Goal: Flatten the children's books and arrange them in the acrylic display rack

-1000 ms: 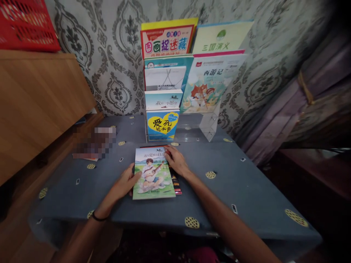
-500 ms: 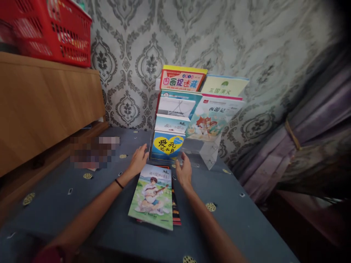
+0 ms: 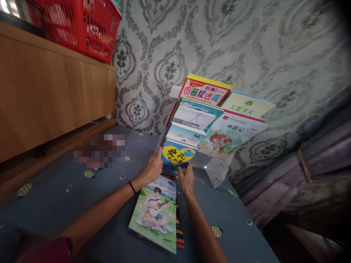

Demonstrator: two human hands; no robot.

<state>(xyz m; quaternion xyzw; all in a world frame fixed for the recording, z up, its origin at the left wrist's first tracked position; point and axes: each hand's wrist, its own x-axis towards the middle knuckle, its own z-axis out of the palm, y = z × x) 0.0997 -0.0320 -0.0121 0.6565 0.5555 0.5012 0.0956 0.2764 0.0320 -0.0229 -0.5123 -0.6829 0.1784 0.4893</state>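
A clear book rack (image 3: 218, 173) stands on the patterned cloth, holding several books in tiers. Lowest at its left is a blue book (image 3: 178, 155) with a yellow heart. My left hand (image 3: 153, 167) is closed at that book's left edge; its fingertips are partly hidden there, and they may touch the rack's side too. Thumb and fingers of my right hand (image 3: 187, 179) press at the book's lower right edge. Between my forearms lies a green book (image 3: 155, 215) with a guitar player on its cover, on top of a dark red-edged book (image 3: 179, 228).
A wooden cabinet (image 3: 57, 95) borders the left side, with a red plastic basket (image 3: 100, 33) on top. Behind the rack is a patterned wall (image 3: 170, 69). A purple curtain (image 3: 274, 182) hangs at the right. Something blurred out (image 3: 98, 149) lies on the cloth at left.
Both hands have moved in from beside the blue book and now touch it or the rack's edge. The view has shifted and tilted, and the rack appears further right.
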